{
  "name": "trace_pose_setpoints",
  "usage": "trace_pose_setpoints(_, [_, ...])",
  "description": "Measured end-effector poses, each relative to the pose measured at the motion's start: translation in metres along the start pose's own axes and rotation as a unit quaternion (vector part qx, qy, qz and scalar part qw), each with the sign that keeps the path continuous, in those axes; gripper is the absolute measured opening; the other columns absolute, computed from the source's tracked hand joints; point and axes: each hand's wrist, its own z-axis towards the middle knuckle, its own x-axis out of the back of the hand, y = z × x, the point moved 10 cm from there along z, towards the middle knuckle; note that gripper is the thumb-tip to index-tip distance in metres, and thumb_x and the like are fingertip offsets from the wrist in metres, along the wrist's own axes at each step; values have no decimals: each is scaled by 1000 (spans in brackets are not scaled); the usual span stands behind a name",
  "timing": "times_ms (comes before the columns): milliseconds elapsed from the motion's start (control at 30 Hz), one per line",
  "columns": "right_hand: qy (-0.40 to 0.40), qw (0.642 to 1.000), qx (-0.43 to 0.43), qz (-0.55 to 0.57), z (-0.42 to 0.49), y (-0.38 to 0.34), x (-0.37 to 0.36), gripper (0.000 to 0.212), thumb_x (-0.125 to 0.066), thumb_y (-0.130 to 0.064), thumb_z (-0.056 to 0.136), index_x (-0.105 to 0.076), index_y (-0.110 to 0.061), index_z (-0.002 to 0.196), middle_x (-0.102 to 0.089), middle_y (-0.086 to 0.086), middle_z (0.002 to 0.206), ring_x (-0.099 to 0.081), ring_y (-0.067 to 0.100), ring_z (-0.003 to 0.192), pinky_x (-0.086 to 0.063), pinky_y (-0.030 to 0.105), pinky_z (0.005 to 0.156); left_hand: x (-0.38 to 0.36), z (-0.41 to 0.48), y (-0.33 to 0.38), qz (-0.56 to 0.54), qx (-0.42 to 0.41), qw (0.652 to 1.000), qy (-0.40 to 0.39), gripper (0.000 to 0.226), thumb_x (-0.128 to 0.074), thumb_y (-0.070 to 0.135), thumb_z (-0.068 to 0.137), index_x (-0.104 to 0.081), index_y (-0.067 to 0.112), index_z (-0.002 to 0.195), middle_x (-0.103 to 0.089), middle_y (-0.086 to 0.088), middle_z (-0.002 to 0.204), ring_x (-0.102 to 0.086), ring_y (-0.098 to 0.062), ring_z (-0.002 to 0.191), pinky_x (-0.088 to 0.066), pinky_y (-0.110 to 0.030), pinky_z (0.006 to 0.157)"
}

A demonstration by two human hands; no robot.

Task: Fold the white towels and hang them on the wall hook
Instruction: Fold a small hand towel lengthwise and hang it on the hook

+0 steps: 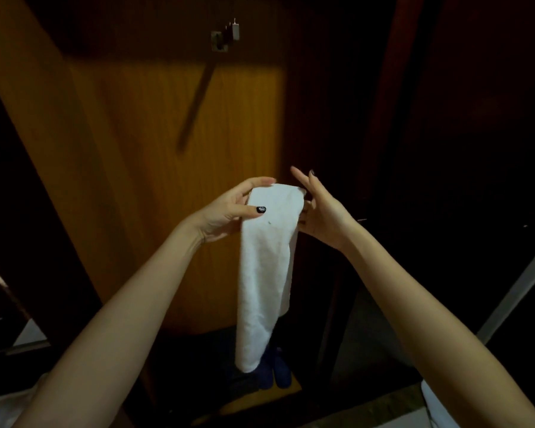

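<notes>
Folded white towel (269, 257) hanging well below the wall hook (226, 37), its top pinched by my left hand (229, 211); my right hand (318, 208) touches its edge, two fingers straight, grip indeterminate.

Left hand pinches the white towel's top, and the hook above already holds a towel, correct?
No. The head view shows the wall hook bare, with nothing hanging on it. The rest stands: the left hand pinches the top of the white towel, below the hook.
</notes>
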Motion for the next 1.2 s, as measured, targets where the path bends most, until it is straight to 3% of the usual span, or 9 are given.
trace_pose_setpoints(67, [3,997,21,-69,0,-13,-4,38,-47,-50,97,-55,-36,131,-66,-6,77,-62,9,72,-53,31,74,-2,3,5,23,2,1000,2,56,-67,4,78,-54,27,127,-62,-2,123,-62,-21,112,-56,-33,77])
trace_pose_setpoints(133, [18,995,28,-99,0,-20,-5,34,-53,-40,97,-60,-28,128,-68,1,103,-66,13,83,-55,28,67,-5,6,12,46,-2,999,3,54,-69,6,78,-55,27,125,-61,-3,122,-63,-21,109,-57,-35,78])
trace_pose_setpoints(333, [55,988,94,-106,3,-41,-6,28,-58,-8,94,-63,-19,119,-65,14,120,-64,28,104,-53,36,81,10,1,29,80,-99,981,144,25,-63,-7,83,-69,17,88,-68,8,88,-64,-3,84,-51,-18,69])
trace_pose_setpoints(500, [66,978,173,-98,2,-78,-7,43,-56,2,92,-56,-16,132,-67,8,105,-63,11,76,-52,22,63,3,-15,22,119,-133,974,141,32,-59,-11,83,-62,14,103,-69,16,73,-59,8,57,-45,-5,54])
trace_pose_setpoints(600, [52,979,183,-74,3,-95,-4,60,-55,8,90,-46,-22,140,-62,-6,61,-49,1,45,-40,16,43,7,-18,15,26,-138,977,159,50,-67,-1,79,-55,28,117,-72,4,96,-67,-5,81,-52,-18,60])
trace_pose_setpoints(667, [41,980,185,-63,2,-105,-5,66,-55,10,88,-43,-25,143,-59,-2,59,-51,6,46,-42,19,46,13,-18,16,19,-139,969,205,44,-71,10,75,-53,27,111,-73,2,95,-68,-10,86,-54,-26,64])
trace_pose_setpoints(867, [53,973,200,-97,-1,-136,-2,46,-58,3,86,-61,-21,124,-60,10,119,-63,24,98,-54,34,78,1,-8,35,35,-174,960,215,22,-73,18,71,-55,17,83,-66,-1,80,-64,-11,71,-52,-21,59])
trace_pose_setpoints(1000, [33,976,205,-71,-1,-145,-1,26,-61,-9,91,-65,-20,114,-61,8,118,-63,20,97,-55,28,65,-6,1,40,111,-163,956,216,23,-67,7,82,-47,13,71,-39,2,58,-33,2,42,-25,-10,38])
trace_pose_setpoints(1200, [61,966,231,-96,0,-148,4,44,-63,-7,90,-56,-27,128,-60,10,121,-66,20,95,-58,30,74,-2,4,35,162,-137,952,221,37,-65,13,86,-43,6,56,-28,8,51,-23,-1,45,-16,-15,43])
